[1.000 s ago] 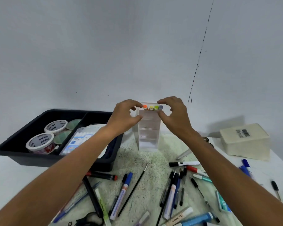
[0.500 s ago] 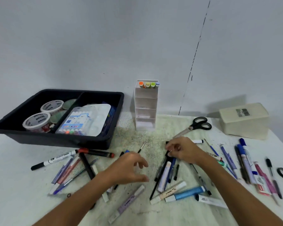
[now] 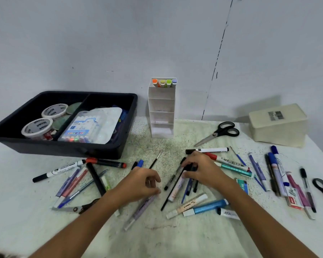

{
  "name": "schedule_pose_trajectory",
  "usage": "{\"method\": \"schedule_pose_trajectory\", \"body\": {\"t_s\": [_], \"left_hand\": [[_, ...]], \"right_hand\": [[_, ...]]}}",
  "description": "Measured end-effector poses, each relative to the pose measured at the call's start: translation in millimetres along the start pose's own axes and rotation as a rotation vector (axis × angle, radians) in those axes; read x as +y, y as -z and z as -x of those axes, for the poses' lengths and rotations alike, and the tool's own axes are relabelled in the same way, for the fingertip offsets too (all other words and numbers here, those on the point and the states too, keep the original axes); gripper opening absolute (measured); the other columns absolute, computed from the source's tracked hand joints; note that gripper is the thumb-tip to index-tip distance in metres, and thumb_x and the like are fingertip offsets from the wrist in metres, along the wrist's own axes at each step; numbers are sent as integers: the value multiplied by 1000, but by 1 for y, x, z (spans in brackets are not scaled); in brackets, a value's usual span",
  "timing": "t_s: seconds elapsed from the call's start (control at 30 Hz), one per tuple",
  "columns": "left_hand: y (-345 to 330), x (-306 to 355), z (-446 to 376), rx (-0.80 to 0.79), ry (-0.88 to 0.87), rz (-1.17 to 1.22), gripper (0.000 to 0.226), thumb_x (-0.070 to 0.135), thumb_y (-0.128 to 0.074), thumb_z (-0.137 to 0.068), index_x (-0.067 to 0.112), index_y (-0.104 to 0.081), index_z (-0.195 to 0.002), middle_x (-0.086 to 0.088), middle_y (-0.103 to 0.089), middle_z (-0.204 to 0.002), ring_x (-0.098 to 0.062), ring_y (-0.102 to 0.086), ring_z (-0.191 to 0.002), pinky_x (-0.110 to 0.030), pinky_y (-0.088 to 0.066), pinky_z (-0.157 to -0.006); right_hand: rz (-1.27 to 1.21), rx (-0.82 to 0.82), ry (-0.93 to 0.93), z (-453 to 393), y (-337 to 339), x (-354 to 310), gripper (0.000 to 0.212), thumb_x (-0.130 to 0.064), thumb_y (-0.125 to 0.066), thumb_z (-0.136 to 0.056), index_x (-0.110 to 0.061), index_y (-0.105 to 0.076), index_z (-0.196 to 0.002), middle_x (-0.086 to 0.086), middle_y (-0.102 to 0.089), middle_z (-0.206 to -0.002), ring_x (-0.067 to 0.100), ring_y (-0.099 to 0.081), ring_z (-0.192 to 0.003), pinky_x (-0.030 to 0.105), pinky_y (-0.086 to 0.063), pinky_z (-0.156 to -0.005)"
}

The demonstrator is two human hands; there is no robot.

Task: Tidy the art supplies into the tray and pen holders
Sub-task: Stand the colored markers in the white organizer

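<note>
Hands: right hand curled onto dark pens before the white pen holder, left hand loosely curled, empty; best gathered parallel, tips aligned, before lifting.

Both hands low, left loosely curled, right fingers curled down
</note>
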State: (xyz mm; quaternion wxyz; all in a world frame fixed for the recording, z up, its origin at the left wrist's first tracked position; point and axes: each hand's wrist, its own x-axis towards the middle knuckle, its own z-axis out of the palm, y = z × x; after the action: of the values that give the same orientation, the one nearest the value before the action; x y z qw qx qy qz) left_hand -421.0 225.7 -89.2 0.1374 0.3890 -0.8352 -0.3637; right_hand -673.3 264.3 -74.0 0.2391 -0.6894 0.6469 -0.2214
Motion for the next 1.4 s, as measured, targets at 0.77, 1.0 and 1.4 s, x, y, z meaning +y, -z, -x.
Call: {"method": "schedule_pose_trajectory", "body": {"t_s": [0.77,1.0,1.4], "left_hand": [[5,6,-4,-99,59,31,18,19,-83,-73,25,-66,-74,10,-62,-67,2,-56,-60,-20,-48,-59],[12,3,-10,-289,113,-136,33,29,-90,-61,31,-64,-81,12,-61,-71,2,-56,-60,-15,-45,-54],[18,12,-25,-294,106,25,23,12,-85,-66,15,-72,-85,5,-67,-66,-8,-63,-59,-36,-56,-61]], "right_hand": [[-192,142,10,6,-4,2,15,-10,-69,-86,-17,-72,-99,-7,-67,-86,7,-60,-75,18,-46,-67],[-152,-302,-5,33,26,5,12,-6,-72,-82,-13,-73,-92,-5,-69,-85,-5,-62,-67,11,-48,-63],[7,-449,-139,42,28,8,18,-14,-80,-75,-31,-72,-77,-11,-65,-83,3,-63,-76,21,-50,-69]]}}
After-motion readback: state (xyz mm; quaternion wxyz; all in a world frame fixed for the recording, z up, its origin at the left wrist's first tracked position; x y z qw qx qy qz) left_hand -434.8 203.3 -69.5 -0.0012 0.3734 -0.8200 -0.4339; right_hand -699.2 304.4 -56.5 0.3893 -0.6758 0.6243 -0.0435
